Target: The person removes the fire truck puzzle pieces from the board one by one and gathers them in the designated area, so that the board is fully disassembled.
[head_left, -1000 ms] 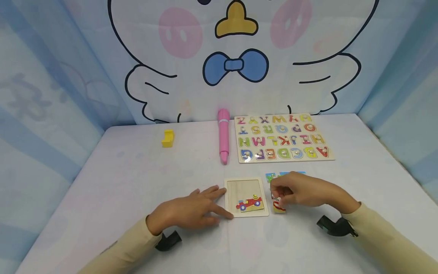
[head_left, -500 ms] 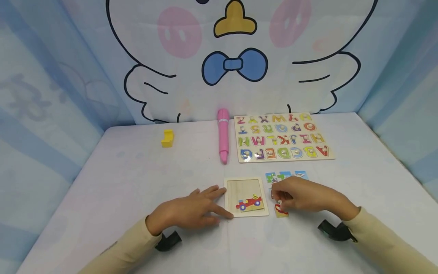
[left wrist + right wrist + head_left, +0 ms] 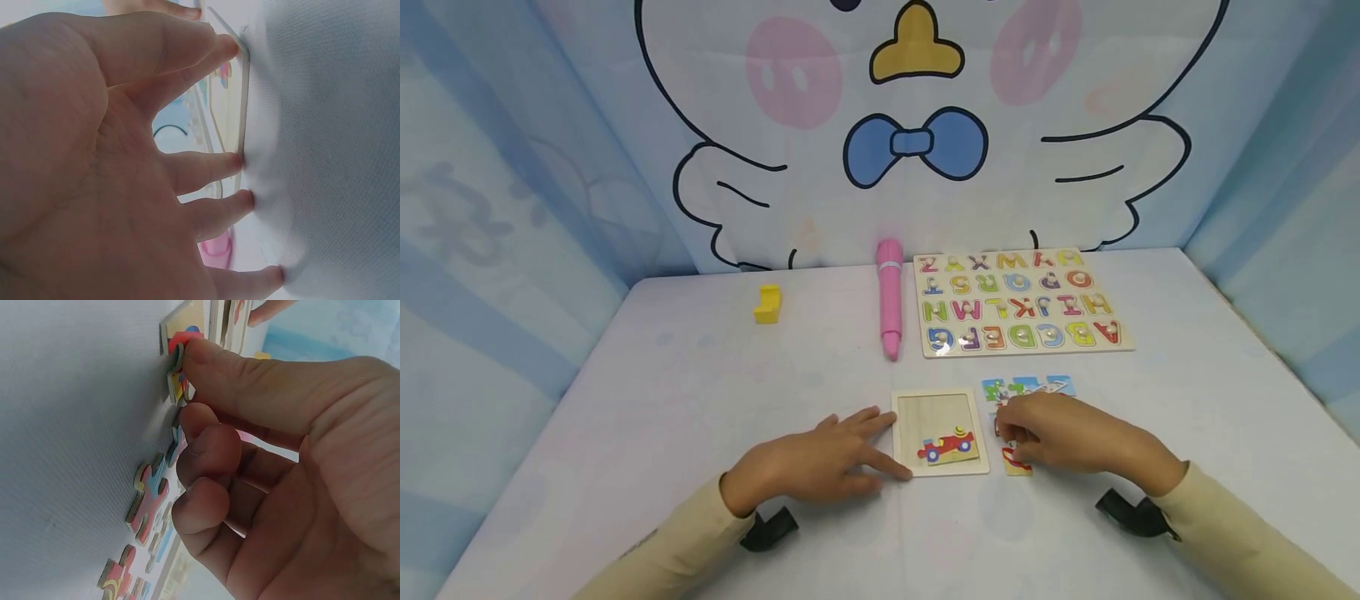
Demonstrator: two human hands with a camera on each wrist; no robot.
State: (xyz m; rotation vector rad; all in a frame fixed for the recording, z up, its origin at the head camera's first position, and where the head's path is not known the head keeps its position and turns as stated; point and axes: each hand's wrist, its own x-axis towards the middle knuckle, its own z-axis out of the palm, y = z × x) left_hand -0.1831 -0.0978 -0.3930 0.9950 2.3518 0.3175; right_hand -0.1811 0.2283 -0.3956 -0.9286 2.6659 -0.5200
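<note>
My left hand [image 3: 820,462] rests spread on the table, its fingertips touching the left edge of a small wooden puzzle tray [image 3: 922,417]. In the tray's lower right lies a joined part of a jigsaw picture, a red car [image 3: 943,447]. To the right of the tray, my right hand [image 3: 1067,437] pinches a puzzle piece [image 3: 1017,468] with red and beige on it, low on the table. In the right wrist view the thumb lies against this piece [image 3: 184,322]; the index fingertip is partly hidden. Several other puzzle pieces [image 3: 1022,385] lie beyond and under the right hand.
A wooden alphabet board [image 3: 1022,321] with knobbed letters lies behind the tray. Left of it is a pink pen-shaped toy [image 3: 890,300]. A yellow block [image 3: 767,304] stands at the back left. A printed curtain [image 3: 917,208] hangs behind the table.
The right hand has slid the puzzle piece a little to the right and toward me, away from the tray. More blue pieces show behind it. My left hand has stayed still.
</note>
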